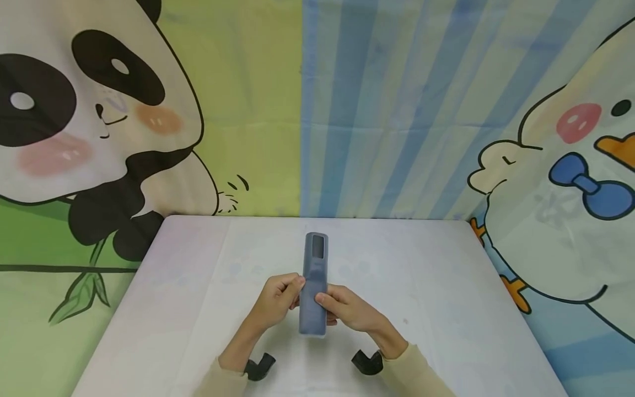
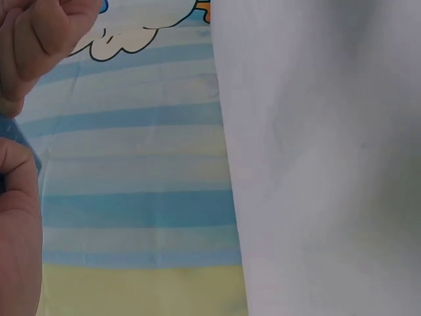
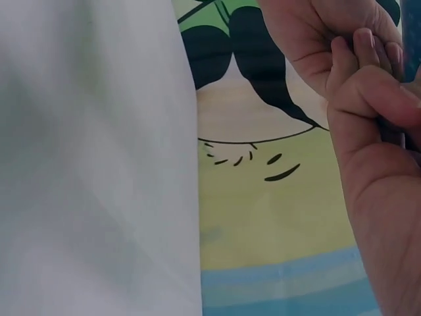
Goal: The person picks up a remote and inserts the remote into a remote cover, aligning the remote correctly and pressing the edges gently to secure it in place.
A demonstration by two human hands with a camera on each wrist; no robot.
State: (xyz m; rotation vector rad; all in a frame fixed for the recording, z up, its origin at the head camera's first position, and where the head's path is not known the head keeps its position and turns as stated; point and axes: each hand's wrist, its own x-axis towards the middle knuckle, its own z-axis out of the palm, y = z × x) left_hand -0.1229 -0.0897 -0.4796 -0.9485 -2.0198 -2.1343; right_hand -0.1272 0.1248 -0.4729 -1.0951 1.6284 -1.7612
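Observation:
A long, slim, blue-grey remote control (image 1: 313,298) with a dark display window near its far end is held upright over the middle of the white table. My left hand (image 1: 279,300) pinches its left edge between thumb and curled fingers. On the other side my right hand (image 1: 351,310) grips the lower right edge, its thumb lying on the front face and its fingers behind. The left wrist view catches only a blue sliver of the remote control (image 2: 10,130) at the image edge. Much of it is also cut off in the right wrist view, beside both hands.
The white table (image 1: 238,264) spreads around the hands. Behind it hangs a cloth backdrop (image 1: 377,110) with a panda on the left and a white bird on the right. Black straps (image 1: 367,362) sit at both wrists, below cream sleeves (image 1: 419,372).

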